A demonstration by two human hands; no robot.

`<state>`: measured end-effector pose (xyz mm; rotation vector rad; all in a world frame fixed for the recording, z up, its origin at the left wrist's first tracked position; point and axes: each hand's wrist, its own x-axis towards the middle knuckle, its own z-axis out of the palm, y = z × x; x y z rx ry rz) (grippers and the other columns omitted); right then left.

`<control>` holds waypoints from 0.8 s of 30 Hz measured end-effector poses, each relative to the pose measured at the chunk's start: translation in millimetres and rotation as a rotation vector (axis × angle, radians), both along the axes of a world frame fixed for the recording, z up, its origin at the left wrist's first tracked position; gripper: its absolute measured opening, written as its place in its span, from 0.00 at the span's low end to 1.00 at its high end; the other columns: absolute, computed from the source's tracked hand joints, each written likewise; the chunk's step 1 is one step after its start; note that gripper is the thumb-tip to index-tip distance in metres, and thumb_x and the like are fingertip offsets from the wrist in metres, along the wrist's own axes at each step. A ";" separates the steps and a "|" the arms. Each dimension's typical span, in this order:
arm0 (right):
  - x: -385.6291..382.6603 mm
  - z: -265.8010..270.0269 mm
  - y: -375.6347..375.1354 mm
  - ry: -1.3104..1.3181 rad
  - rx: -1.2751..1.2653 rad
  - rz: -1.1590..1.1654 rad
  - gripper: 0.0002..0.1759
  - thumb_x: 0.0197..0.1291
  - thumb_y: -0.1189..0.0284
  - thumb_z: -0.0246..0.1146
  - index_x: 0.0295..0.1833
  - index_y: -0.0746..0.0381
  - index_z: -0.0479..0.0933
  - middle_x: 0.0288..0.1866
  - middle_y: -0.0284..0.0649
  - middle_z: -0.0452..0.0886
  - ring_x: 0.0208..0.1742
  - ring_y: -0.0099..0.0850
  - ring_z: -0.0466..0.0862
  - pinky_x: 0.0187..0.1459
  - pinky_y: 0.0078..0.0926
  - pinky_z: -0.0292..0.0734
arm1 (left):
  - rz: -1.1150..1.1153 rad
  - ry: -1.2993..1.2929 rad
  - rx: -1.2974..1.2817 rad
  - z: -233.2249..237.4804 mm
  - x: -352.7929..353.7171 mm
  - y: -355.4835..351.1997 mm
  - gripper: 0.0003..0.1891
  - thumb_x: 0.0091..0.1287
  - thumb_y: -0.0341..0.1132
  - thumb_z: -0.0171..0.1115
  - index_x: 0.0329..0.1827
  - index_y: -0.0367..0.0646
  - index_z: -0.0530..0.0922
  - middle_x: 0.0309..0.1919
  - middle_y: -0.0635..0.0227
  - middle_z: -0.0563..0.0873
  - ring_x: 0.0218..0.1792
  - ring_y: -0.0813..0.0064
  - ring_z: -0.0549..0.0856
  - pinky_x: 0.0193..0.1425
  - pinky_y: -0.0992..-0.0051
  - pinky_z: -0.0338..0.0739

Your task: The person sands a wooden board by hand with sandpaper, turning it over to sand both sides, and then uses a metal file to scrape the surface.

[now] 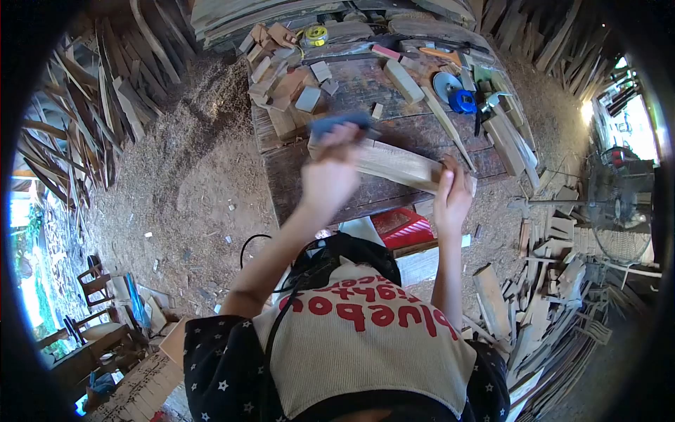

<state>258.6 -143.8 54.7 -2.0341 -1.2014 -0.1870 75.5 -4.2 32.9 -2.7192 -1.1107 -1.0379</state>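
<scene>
My left hand (332, 172), blurred by motion, is closed on a blue-grey block (340, 125) that looks like a sanding block. It is at the left end of a pale, slightly curved wooden piece (397, 163) lying along the near edge of the workbench (365, 88). Whether the block touches the wood is hard to tell through the blur. Around the right end of that piece, the fingers of my right hand (453, 193) are closed, with the thumb on the near side.
Several wood offcuts (288, 88) are heaped at the bench's left. A yellow tape measure (316, 35) lies at the back; a blue tape measure (462, 101), round disc (446, 86) and wooden strips lie right. Scrap wood (541, 302) and a standing fan (619, 207) are farther right.
</scene>
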 end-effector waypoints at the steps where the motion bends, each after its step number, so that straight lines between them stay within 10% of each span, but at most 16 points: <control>1: -1.2 2.8 2.6 0.007 0.001 -0.010 0.21 0.70 0.60 0.48 0.53 0.63 0.77 0.44 0.48 0.81 0.46 0.47 0.79 0.51 0.42 0.70 | -0.021 -0.042 0.129 11.5 -23.2 22.5 0.06 0.62 0.31 0.56 0.36 0.47 0.82 0.49 0.63 0.85 0.45 0.64 0.85 0.39 0.67 0.83; 3: -5.5 12.0 6.5 -0.295 -0.161 0.056 0.25 0.64 0.51 0.56 0.52 0.61 0.77 0.41 0.44 0.80 0.45 0.43 0.78 0.53 0.41 0.67 | 0.326 0.339 -0.728 58.7 -44.4 26.3 0.10 0.67 0.35 0.56 0.43 0.42 0.82 0.51 0.61 0.84 0.51 0.60 0.84 0.48 0.64 0.81; 9: -9.4 4.0 7.9 -0.514 -0.186 0.020 0.37 0.45 0.35 0.61 0.42 0.59 0.80 0.36 0.37 0.78 0.40 0.37 0.79 0.51 0.40 0.66 | 0.063 -0.293 -0.429 25.7 -84.7 9.2 0.15 0.71 0.33 0.52 0.55 0.38 0.78 0.56 0.55 0.80 0.56 0.52 0.80 0.54 0.62 0.78; 16: -13.2 -0.1 5.5 -0.226 -0.454 -0.045 0.36 0.47 0.32 0.59 0.32 0.57 0.84 0.19 0.42 0.81 0.25 0.41 0.84 0.30 0.37 0.79 | 0.155 -0.313 -0.419 35.1 -102.5 -0.7 0.16 0.71 0.34 0.51 0.59 0.40 0.76 0.58 0.57 0.79 0.60 0.54 0.77 0.61 0.63 0.74; 18: -9.7 0.2 13.0 -0.150 -0.539 -0.055 0.37 0.49 0.32 0.58 0.25 0.59 0.82 0.16 0.44 0.79 0.23 0.45 0.84 0.28 0.39 0.79 | 0.172 -0.190 -0.271 26.5 -100.3 1.9 0.14 0.72 0.37 0.53 0.51 0.39 0.80 0.38 0.50 0.85 0.23 0.56 0.82 0.28 0.67 0.74; 24: 8.6 -13.1 34.2 -0.124 -0.616 -0.021 0.42 0.47 0.28 0.55 0.21 0.61 0.81 0.20 0.50 0.81 0.28 0.48 0.85 0.32 0.41 0.80 | 0.011 -0.300 -0.202 6.2 -74.3 10.4 0.14 0.71 0.36 0.52 0.52 0.39 0.80 0.45 0.49 0.84 0.39 0.49 0.85 0.40 0.62 0.78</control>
